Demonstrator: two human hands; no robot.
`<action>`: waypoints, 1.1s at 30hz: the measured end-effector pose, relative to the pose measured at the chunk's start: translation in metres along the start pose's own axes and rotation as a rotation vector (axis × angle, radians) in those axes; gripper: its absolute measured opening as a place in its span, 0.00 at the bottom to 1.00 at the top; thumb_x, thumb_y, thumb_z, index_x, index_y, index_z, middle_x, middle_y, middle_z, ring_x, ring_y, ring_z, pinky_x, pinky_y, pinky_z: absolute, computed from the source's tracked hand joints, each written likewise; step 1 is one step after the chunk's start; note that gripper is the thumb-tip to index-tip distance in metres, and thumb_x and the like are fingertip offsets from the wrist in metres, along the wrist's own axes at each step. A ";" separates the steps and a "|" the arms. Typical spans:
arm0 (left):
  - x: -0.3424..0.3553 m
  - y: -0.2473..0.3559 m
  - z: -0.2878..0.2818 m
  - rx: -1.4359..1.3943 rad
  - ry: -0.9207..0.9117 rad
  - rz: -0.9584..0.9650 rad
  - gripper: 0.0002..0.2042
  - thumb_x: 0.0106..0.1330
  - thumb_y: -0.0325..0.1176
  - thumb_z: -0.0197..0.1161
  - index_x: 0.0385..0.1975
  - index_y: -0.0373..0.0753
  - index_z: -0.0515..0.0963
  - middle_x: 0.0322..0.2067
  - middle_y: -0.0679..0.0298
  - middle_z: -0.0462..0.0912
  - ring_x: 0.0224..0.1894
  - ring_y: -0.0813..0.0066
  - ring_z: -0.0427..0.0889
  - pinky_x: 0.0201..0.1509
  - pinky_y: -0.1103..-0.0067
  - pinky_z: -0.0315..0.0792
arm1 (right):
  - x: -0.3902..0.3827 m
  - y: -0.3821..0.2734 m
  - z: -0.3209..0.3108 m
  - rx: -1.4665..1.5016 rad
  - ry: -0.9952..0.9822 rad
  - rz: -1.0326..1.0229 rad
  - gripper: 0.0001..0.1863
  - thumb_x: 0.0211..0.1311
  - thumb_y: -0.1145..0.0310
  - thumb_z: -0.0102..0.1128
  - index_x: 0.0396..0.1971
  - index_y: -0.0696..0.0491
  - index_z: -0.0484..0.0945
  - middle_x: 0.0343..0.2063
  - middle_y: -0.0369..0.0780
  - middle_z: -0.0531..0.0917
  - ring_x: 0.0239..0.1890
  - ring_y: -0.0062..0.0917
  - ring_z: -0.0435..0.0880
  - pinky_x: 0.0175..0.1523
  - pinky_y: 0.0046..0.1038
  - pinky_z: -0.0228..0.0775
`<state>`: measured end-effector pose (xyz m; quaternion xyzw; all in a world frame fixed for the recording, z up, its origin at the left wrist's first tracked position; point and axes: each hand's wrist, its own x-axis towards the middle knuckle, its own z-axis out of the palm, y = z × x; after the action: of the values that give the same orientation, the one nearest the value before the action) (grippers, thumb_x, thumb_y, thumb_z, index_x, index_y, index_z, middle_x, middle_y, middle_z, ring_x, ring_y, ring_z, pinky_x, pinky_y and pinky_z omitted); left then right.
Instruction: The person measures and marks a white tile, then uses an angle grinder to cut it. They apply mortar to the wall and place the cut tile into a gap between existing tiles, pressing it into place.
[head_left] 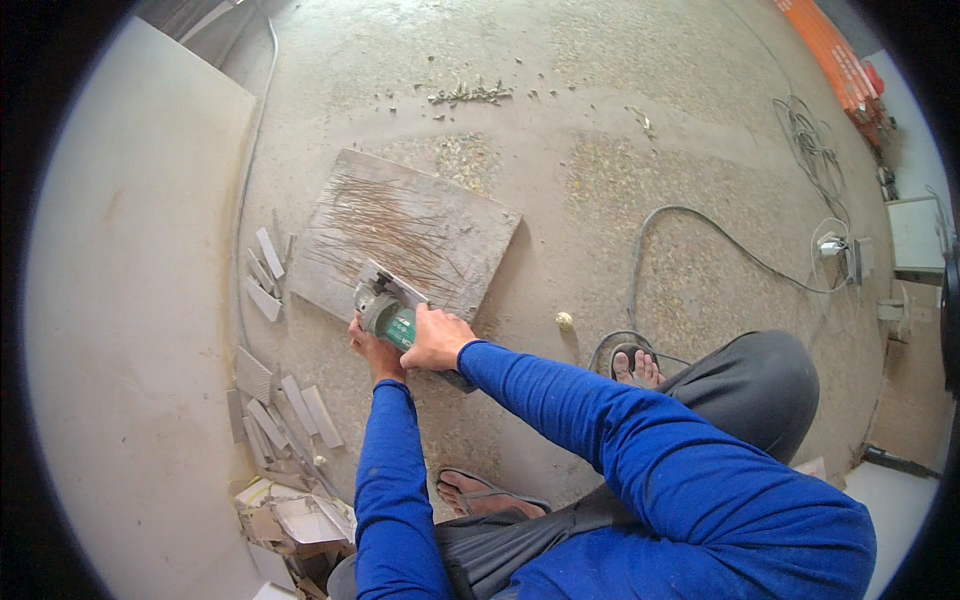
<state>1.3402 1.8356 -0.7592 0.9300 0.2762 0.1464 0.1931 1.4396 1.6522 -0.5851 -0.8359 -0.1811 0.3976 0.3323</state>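
Both arms reaching forward and left, hands close together, both engaged. Left forearm [390,455] runs almost straight out from the near edge, sleeved to the wrist. Left hand [376,352] is on the left, fingers curled in a grip, tips partly hidden. Right forearm [535,398] cuts diagonally from near right to far left. Right hand [440,338] just right of the left, back of hand up, fingers wrapped, thumb toward the left hand. Right knee [775,385] bent, out to the right. Right foot [637,367] is farther out than left foot [488,494], toes left.
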 end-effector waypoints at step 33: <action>0.008 0.058 -0.041 0.212 -0.091 0.113 0.37 0.60 0.49 0.69 0.72 0.56 0.68 0.75 0.70 0.56 0.63 0.58 0.64 0.67 0.60 0.59 | -0.027 0.016 -0.001 -0.006 -0.012 0.024 0.40 0.41 0.53 0.75 0.50 0.66 0.71 0.44 0.60 0.85 0.50 0.52 0.86 0.57 0.44 0.79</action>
<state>1.3582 1.8068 -0.6960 0.9650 0.2282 0.0845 0.0974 1.4238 1.6253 -0.5808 -0.8365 -0.1742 0.4062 0.3239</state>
